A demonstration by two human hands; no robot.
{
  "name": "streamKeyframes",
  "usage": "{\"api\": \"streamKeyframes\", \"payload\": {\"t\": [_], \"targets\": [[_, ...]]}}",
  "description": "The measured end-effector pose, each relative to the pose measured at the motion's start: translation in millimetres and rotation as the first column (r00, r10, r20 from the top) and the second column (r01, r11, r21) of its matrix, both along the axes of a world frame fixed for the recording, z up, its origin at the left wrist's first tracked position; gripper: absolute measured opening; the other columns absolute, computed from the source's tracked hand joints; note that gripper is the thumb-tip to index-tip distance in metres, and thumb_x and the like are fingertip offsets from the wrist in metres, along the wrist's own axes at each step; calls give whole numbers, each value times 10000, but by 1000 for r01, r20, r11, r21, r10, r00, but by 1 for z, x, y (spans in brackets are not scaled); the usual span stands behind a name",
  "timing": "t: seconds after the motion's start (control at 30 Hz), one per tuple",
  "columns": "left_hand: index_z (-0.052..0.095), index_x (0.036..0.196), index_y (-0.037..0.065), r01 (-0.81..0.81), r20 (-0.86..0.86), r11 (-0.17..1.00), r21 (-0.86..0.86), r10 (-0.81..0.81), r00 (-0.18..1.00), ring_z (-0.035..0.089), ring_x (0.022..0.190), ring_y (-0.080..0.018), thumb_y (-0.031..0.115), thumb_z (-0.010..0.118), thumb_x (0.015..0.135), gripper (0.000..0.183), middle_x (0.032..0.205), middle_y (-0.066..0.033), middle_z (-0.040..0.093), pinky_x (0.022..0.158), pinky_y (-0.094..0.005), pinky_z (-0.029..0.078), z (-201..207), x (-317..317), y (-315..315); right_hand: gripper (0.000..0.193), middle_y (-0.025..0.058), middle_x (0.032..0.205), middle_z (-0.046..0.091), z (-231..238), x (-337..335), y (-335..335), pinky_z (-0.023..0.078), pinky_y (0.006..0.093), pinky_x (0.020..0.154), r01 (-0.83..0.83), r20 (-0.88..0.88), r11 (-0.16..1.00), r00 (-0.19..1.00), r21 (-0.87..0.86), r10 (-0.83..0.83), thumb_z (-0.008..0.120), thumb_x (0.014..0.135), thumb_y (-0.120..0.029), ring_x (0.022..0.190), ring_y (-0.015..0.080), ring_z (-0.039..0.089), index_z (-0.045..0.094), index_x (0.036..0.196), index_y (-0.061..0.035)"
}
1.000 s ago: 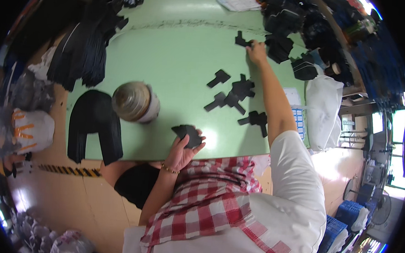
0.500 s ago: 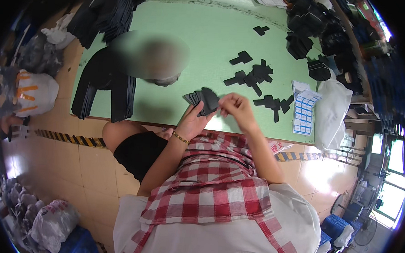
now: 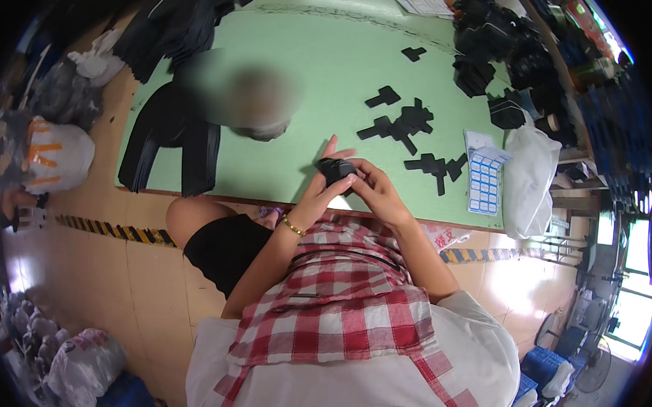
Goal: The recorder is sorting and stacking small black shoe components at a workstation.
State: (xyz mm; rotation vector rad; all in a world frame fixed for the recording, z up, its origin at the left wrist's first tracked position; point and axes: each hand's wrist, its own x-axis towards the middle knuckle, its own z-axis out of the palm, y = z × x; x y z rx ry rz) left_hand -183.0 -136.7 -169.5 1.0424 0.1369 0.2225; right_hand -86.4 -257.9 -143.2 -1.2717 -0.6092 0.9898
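Note:
A small stack of flat black pieces (image 3: 334, 170) is held over the near edge of the green table. My left hand (image 3: 314, 200) grips the stack from the left, its thumb across the near side and one finger pointing up and away. From the right, my right hand (image 3: 376, 194) closes on the same pieces with thumb and fingers. Beyond my right hand lie loose black T-shaped pieces (image 3: 433, 165), some overlapping. More such pieces (image 3: 404, 123) lie farther off, with single ones (image 3: 382, 97) behind them. What the black material is, I cannot tell.
On the green table (image 3: 326, 63), large curved black cut panels (image 3: 153, 124) are stacked at the left beside a blurred patch. A blue-and-white printed sheet (image 3: 483, 182) and a white bag (image 3: 527, 184) are at the right. Black bundles (image 3: 474, 75) line the far right.
The black pieces, fanned out in my left hand before, are now gathered into a compact stack. My right hand has moved left from beside them onto the stack.

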Motion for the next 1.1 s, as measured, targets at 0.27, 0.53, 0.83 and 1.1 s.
{"api": "streamKeyframes", "payload": {"t": [0.27, 0.53, 0.83, 1.1], "targets": [[189, 1417, 28, -238, 113, 720, 651, 219, 969, 287, 1332, -301, 24, 654, 736, 824, 1431, -164, 279, 1101, -387, 218, -12, -3, 6, 362, 166, 1020, 565, 11, 11, -13, 446, 374, 818, 154, 814, 971, 578, -181, 60, 623, 822, -100, 932, 336, 542, 491, 1148, -16], [204, 1411, 54, -165, 81, 528, 833, 179, 980, 329, 1266, -394, -82, 571, 634, 871, 1365, -223, 320, 1044, -423, 322, -15, 11, -8, 543, 200, 1200, 497, -16, 5, -16, 389, 375, 958, 147, 610, 978, 792, -147, -27, 503, 748, 27, 1147, 333, 482, 387, 1277, -11], [211, 1392, -3, -165, 88, 410, 897, 200, 976, 343, 1254, -386, -90, 503, 675, 779, 1336, -228, 345, 1053, -423, 298, -21, 14, -22, 642, 240, 1346, 361, -18, -4, -11, 292, 390, 1055, 203, 676, 976, 731, -80, -96, 428, 735, 43, 1272, 376, 354, 270, 1357, 28], [330, 1317, 2, -199, 102, 416, 887, 245, 964, 449, 1111, -375, -31, 511, 735, 611, 1167, -218, 458, 959, -424, 365, -25, 12, -22, 500, 222, 1176, 435, -8, 8, -19, 398, 411, 945, 175, 922, 970, 376, -171, 95, 560, 745, 6, 1084, 387, 448, 420, 1223, 46]]}}
